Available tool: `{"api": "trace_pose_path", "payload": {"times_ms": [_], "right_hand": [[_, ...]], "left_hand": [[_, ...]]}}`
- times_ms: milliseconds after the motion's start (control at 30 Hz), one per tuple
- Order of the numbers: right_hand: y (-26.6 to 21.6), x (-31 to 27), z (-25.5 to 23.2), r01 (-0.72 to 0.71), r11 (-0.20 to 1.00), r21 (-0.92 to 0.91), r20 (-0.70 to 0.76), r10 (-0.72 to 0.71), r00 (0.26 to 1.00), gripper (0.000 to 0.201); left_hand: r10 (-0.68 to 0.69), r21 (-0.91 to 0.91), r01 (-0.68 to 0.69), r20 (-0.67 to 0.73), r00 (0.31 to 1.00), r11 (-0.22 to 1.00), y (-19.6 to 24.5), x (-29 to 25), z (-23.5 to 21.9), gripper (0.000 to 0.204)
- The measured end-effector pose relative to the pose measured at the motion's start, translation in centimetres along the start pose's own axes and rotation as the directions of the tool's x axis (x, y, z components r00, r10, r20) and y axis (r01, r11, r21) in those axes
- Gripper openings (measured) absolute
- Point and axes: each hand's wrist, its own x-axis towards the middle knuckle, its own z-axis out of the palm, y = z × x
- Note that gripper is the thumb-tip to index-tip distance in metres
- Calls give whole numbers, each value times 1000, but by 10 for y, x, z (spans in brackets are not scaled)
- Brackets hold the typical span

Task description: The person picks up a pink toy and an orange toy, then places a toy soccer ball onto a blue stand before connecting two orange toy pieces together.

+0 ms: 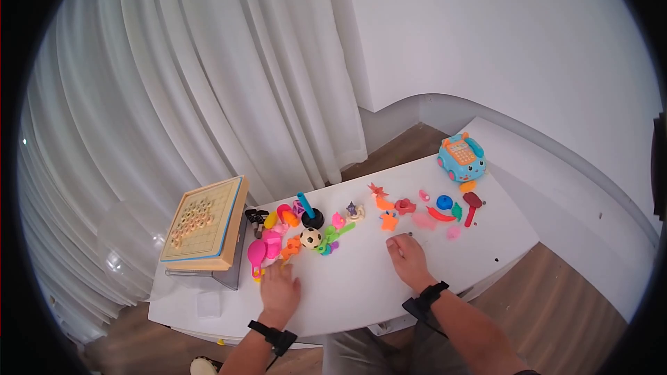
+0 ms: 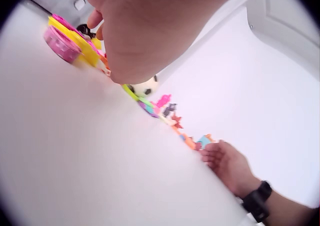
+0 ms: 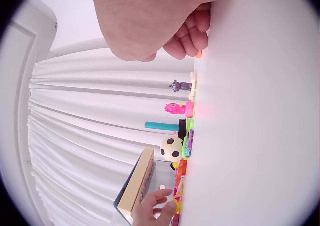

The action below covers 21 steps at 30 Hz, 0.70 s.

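The left hand (image 1: pixel 281 293), fingers loosely extended, is at the pink paddle (image 1: pixel 256 253) and orange toy (image 1: pixel 290 247); contact is unclear. The right hand (image 1: pixel 410 262) lies loosely curled on the white surface (image 1: pixel 347 295). Farther out are a soccer ball (image 1: pixel 310 238) and blue toy phone (image 1: pixel 462 158).

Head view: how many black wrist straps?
2. One strap is around the wrist of the left hand, the other strap around the wrist of the right hand. Both wrists are in view; I see no others.
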Motion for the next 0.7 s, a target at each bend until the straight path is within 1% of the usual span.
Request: {"api": "trace_pose_path", "payload": {"times_ms": [33,67,133,200,233,267,333,367,433,467,533,567,700], "right_hand": [[-1,0,0,9,1000,-11,0,-9,1000,18],[0,0,1,11,1000,-13,6,-11,1000,18],[1,-1,1,-4,1000,-1,9,4,1000,17],[6,-3,2,15,1000,-25,3,-15,1000,18],[8,-1,3,43,998,-45,3,-42,999,18],[9,0,3,88,994,-58,42,-85,995,18],[15,-2,3,-26,999,-41,38,28,999,19],[12,-1,1,-27,998,-62,54,30,998,21],[9,1,1,0,998,-59,54,3,999,21],[9,0,1,15,999,-47,50,-13,999,20],[11,-1,2,13,998,-61,52,-10,999,20],[12,0,3,20,997,-74,52,-16,999,20],[10,-1,3,6,998,-63,39,-4,999,19]], "left_hand": [[51,-96,-57,-62,997,994,13,1,-2,39],[45,-98,-51,-61,997,994,27,4,-4,39],[104,-384,-115,-50,993,916,57,14,-6,39],[99,-399,-114,-59,993,910,80,30,0,39],[86,-411,-108,-72,994,905,88,34,5,39],[33,-424,-71,-97,995,903,94,36,10,39],[-97,-513,17,-130,987,858,103,43,17,46],[-115,-521,25,-141,983,853,103,46,16,46],[-213,-470,23,-356,910,883,97,49,12,60],[-212,-471,23,-353,911,882,90,53,11,60],[-273,-402,129,-324,906,907,70,57,14,72],[-260,-412,124,-294,920,903,60,58,21,78],[-237,-442,110,-242,941,890,41,70,31,79]]}}
